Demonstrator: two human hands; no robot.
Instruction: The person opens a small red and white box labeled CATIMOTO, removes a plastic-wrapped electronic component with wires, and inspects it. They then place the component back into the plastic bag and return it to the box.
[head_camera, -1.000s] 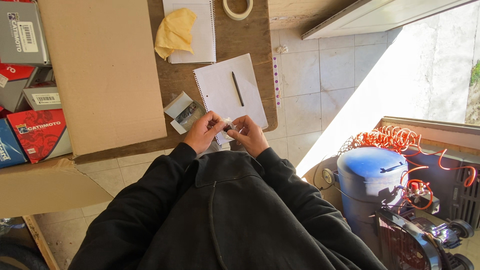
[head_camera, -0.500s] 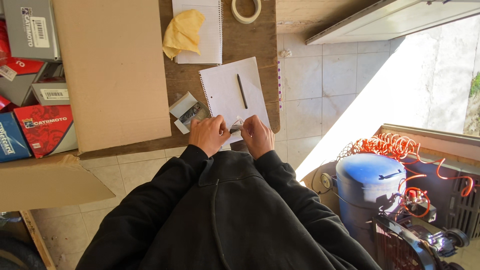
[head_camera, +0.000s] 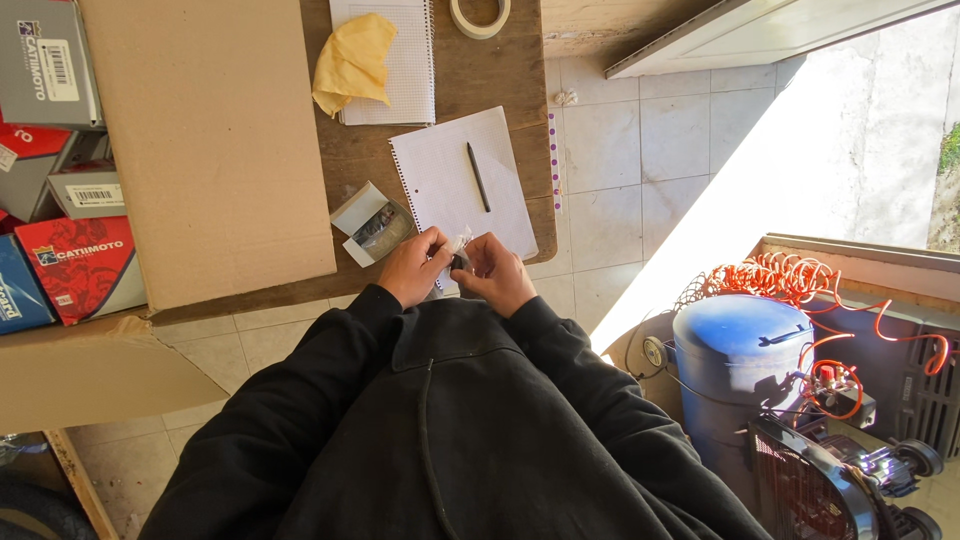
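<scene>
Wooden table (head_camera: 500, 80) with notebooks (head_camera: 455, 180), cardboard (head_camera: 210, 140)

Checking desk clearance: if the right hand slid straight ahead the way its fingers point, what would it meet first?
Probably the left hand, right across the small dark part that the right hand shares with it; depth is unclear.

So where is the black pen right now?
In the head view, the black pen lies on the loose white sheet on the wooden table, just beyond both hands.

Small open white carton (head_camera: 368, 224) on the tabletop (head_camera: 500, 70) beside a large plain brown cardboard box (head_camera: 210, 140), grey boxes with white barcode labels (head_camera: 40, 65) at far left, red box (head_camera: 80, 262) below them, blue box (head_camera: 18, 290) at the left edge
</scene>
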